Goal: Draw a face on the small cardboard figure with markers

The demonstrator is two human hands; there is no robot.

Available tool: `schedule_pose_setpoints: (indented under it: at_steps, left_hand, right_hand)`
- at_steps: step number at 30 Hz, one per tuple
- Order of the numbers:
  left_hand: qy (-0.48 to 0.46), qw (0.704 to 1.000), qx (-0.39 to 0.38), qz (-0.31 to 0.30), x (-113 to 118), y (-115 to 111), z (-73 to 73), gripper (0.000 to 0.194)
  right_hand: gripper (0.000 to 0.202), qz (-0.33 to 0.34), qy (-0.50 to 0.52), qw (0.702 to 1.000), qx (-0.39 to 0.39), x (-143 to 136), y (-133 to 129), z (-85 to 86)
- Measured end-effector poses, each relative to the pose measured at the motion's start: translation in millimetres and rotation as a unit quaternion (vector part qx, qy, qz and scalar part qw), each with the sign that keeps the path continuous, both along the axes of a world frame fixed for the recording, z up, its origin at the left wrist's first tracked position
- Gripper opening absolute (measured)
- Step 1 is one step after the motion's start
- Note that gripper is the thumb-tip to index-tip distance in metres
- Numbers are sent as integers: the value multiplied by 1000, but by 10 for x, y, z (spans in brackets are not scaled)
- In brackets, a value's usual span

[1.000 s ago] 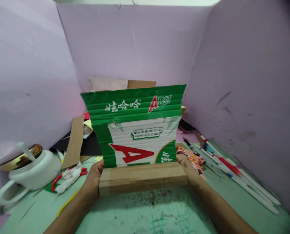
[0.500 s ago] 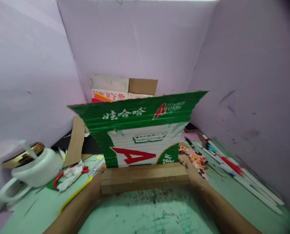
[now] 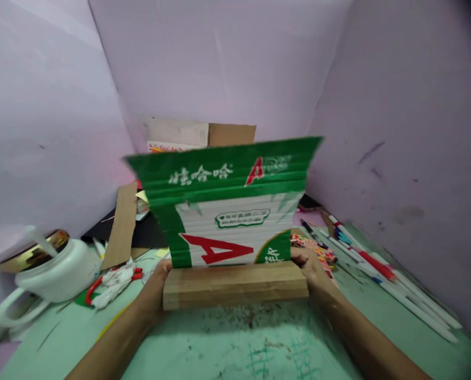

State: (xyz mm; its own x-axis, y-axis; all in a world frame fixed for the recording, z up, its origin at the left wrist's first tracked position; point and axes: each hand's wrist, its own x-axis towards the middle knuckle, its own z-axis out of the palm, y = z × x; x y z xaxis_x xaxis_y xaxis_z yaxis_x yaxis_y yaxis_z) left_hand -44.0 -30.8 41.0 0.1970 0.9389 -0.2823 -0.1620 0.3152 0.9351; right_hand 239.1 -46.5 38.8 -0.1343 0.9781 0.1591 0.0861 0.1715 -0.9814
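Note:
A sheet of corrugated cardboard point(image 3: 219, 211), printed green and white with red letters, rises in front of me. Its near end is bent over into a brown rolled edge point(image 3: 235, 287). My left hand point(image 3: 156, 287) grips the left end of that roll, thumb on top and the other fingers hidden behind or below. At the right end, my right hand point(image 3: 309, 269) is closed on the roll in the same way. The upper part of the sheet stands free and flares outward at its top corners.
To the left are a white teapot-like mug point(image 3: 59, 272), red-handled scissors point(image 3: 95, 290) with crumpled white stuff, and a brown cardboard strip point(image 3: 120, 227). Markers point(image 3: 382, 266) lie along the right wall. A box point(image 3: 176, 132) stands behind. Crumbs point(image 3: 251, 316) dot the green tabletop point(image 3: 204, 348).
The sheet's upper part has tipped slightly more upright and its top looks narrower. Both hands keep hold of the rolled end, and my left forearm now covers more of the yellow scissor handle.

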Motion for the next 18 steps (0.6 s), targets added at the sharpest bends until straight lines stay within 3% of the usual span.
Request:
schedule_pose_setpoints:
  at_steps: [5, 11, 18]
  left_hand:
    - [44, 992, 115, -26, -37, 52, -28, 10]
    - [35, 995, 96, 4, -36, 4, -46, 4]
    - [8, 1000, 22, 7, 20, 63, -79, 15]
  right_hand:
    - [26, 15, -3, 1000, 7, -13, -18, -22]
    - [31, 27, 1, 1000, 2, -15, -33, -32]
    - [35, 64, 8, 994, -84, -20, -1, -45]
